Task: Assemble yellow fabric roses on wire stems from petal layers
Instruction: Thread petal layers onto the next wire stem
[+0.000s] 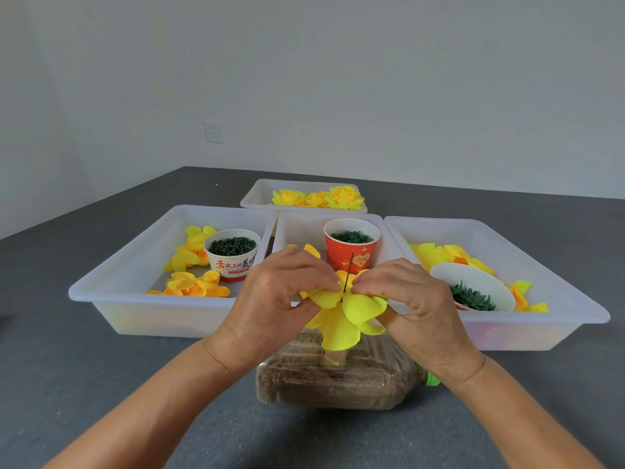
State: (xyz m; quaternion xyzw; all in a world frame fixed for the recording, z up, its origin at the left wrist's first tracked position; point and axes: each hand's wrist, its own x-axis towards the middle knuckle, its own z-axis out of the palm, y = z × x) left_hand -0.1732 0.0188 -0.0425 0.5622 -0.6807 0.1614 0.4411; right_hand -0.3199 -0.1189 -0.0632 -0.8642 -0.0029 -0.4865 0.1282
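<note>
Head view
Left hand [274, 296]: fingers curled, its grip pinching the left edge of the yellow petal layers [345, 316] close beside the wire.
Right hand [411, 299]: fingers curled, its grip pinching the right edge of the same petals; the two sets of fingertips sit either side of the stem.
Wire stem [348, 272]: thin, dark, near upright, poking up through the middle of the petals between both hands.
Petal layers: held above a clear plastic bottle [338, 384] lying on its side near the front edge of the grey bench [101, 374]; the bottle is filled with brown grainy matter and has a green cap [432, 380] at its right end.
Left tray [111, 299]: white, holds loose yellow and orange petals and a white paper cup [233, 265] of dark green pieces.
Middle tray [297, 228]: behind the hands, holds a red paper cup [350, 255] of green rings.
Right tray [541, 319]: holds yellow petals and a tilted white bowl [480, 282] with green leaf-like pieces.
Far tray [260, 194]: toward the back edge, holds finished yellow roses [343, 197].
Wall: a white socket [214, 132] at the left.
</note>
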